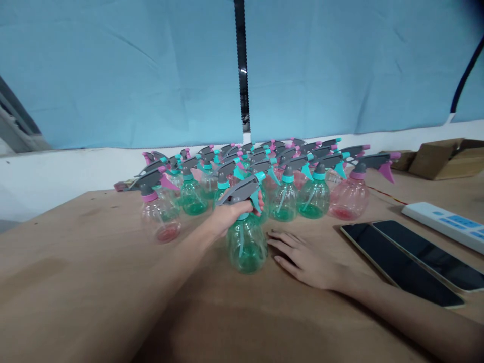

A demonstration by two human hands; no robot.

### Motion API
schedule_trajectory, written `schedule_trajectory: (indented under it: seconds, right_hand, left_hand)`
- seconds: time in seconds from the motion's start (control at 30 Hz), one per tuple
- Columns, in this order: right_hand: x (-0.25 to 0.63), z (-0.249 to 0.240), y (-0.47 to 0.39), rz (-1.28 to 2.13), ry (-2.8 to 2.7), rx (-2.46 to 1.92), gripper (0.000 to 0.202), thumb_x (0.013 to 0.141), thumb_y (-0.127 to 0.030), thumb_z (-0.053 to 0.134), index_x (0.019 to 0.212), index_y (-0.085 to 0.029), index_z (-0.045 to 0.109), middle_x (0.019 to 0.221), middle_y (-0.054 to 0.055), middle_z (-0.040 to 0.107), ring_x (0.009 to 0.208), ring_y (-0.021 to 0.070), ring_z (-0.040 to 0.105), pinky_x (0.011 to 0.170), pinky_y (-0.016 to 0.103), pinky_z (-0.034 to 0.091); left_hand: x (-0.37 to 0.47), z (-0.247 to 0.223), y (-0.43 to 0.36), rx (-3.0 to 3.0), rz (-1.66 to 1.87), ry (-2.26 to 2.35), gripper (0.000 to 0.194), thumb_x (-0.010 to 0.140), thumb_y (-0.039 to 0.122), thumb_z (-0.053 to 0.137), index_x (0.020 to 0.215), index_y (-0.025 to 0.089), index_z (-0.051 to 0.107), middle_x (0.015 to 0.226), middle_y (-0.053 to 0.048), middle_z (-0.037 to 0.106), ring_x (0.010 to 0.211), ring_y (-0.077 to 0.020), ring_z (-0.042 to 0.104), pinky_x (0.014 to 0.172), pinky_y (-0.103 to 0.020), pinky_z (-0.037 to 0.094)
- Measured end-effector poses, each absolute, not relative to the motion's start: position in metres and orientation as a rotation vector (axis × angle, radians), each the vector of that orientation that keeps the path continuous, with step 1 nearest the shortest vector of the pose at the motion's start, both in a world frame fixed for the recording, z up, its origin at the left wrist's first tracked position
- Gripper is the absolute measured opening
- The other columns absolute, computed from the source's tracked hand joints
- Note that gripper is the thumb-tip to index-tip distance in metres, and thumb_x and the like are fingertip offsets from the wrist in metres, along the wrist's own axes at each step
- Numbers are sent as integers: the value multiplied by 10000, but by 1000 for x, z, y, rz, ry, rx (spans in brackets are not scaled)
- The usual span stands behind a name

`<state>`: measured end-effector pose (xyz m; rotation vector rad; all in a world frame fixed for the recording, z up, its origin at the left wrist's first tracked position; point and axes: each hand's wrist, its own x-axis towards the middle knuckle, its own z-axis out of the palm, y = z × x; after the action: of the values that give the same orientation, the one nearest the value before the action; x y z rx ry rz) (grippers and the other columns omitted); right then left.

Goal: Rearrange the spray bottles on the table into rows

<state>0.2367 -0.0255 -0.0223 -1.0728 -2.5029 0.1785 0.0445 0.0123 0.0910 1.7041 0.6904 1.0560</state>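
Note:
A clear green spray bottle [247,247] with a grey and teal trigger head stands upright in front of the others. My left hand [236,212] is wrapped round its neck, just under the trigger head. Palm down on the table, my right hand [302,257] lies with fingers stretched out, close to the bottle's right side; it holds nothing. Behind them several more green and pink spray bottles are grouped in rows, among them a pink spray bottle [161,217] at the left and another pink bottle [348,196] at the right end.
Two dark-screened phones, a nearer phone [401,264] and a farther phone [431,254], lie side by side at the right. Beyond them is a white power strip [446,224]. A cardboard box [446,161] sits at the back right of the wooden table [75,257], before a blue-covered wall.

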Motion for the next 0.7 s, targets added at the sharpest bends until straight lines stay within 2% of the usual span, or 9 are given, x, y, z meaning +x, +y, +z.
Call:
schedule_trajectory:
  seconds: [0.1, 0.23, 0.33, 0.5, 0.7]
  right_hand:
    - [236, -22, -25, 180, -2519, -1095, 419, 922, -322, 351, 1314, -189, 417, 1341, 98, 441, 1250, 230, 367, 1040, 442, 303]
    - [236, -22, -26, 182, -2514, -1094, 409, 922, -320, 352, 1305, -199, 426, 1345, 94, 438, 1255, 230, 362, 1039, 447, 302]
    - [236, -21, -26, 185, -2507, -1094, 412, 922, -324, 350, 1311, -207, 420, 1343, 91, 441, 1252, 228, 366, 1035, 443, 309]
    - [236, -21, -26, 185, -2515, -1104, 409, 919, -318, 354, 1304, -203, 431, 1339, 93, 446, 1250, 232, 367, 1037, 445, 306]
    - [236, -20, -27, 184, -2506, -1093, 411, 918, -313, 361, 1307, -198, 425, 1343, 94, 443, 1252, 229, 366, 1036, 441, 310]
  left_hand:
    - [44, 92, 13, 1712, 1043, 682, 475, 592, 175, 496, 1054, 176, 605, 832, -73, 649, 817, -234, 597, 651, -360, 481]
    - [43, 94, 16, 1754, 1019, 646, 501, 610, 171, 503, 1100, 217, 592, 940, -66, 656, 954, -250, 570, 691, -361, 502]
    - [41, 94, 18, 1747, 1049, 657, 495, 633, 186, 502, 1119, 210, 590, 998, -67, 651, 924, -235, 589, 719, -367, 502]
    - [37, 89, 23, 1682, 1044, 681, 471, 653, 189, 511, 1115, 192, 604, 950, -65, 669, 845, -212, 604, 745, -371, 496]
    - [36, 88, 24, 1677, 1039, 635, 450, 666, 155, 505, 1099, 194, 622, 912, -56, 680, 896, -218, 597, 729, -348, 493]
